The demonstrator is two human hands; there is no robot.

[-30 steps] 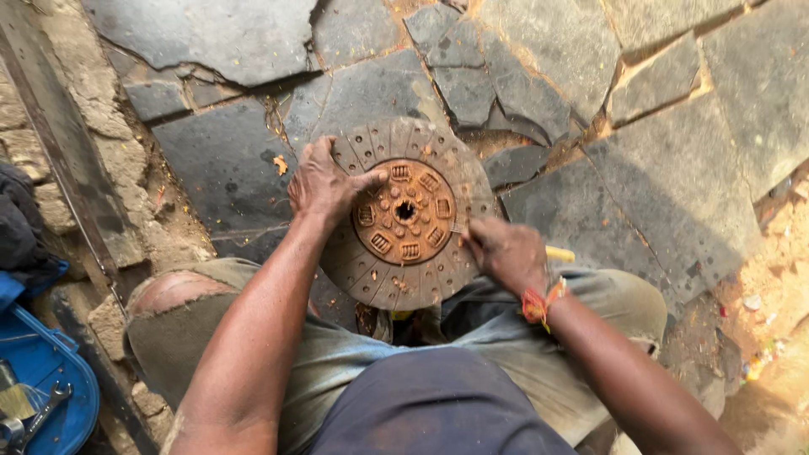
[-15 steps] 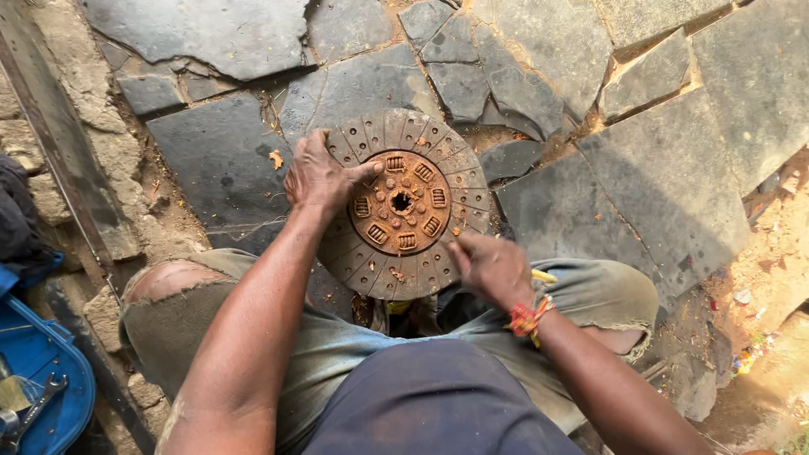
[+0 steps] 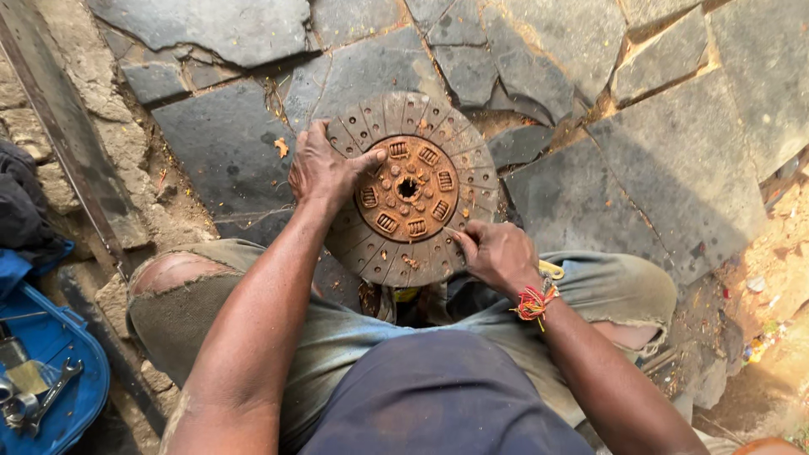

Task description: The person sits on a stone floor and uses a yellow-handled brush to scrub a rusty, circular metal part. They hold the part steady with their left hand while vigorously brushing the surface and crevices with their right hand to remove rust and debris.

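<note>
Outdoors, the ground is rough paving of irregular grey stone slabs (image 3: 590,194) with sandy, cracked joints and bits of dry debris. Between the squatting person's knees a rusty round metal disc (image 3: 410,187) lies on the stones, its hub ringed with small springs. The left hand (image 3: 324,168) clasps the disc's left edge, thumb stretched toward the hub. The right hand (image 3: 497,253) is curled closed at the lower right rim; what it pinches I cannot tell. A blue tray (image 3: 50,371) with a wrench (image 3: 52,394) sits at the far left, beside dark cloth (image 3: 25,202).
</note>
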